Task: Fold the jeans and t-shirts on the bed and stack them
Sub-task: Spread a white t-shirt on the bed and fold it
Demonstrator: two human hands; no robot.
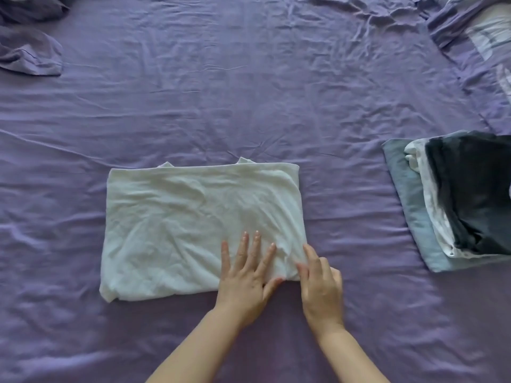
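Two hands work at the near right corner of a white t-shirt (199, 225), which lies folded into a rectangle on the purple bed (249, 92). The left hand (246, 275) presses flat on the cloth, fingers straight and spread. The right hand (320, 286) has its fingers curled at the shirt's corner, seemingly pinching the edge. Well to the right sits a stack (453, 200) of folded clothes, a dark garment on top.

A white t-shirt (193, 222) lies folded flat mid-bed, well apart from the folded stack (453, 200) at right.
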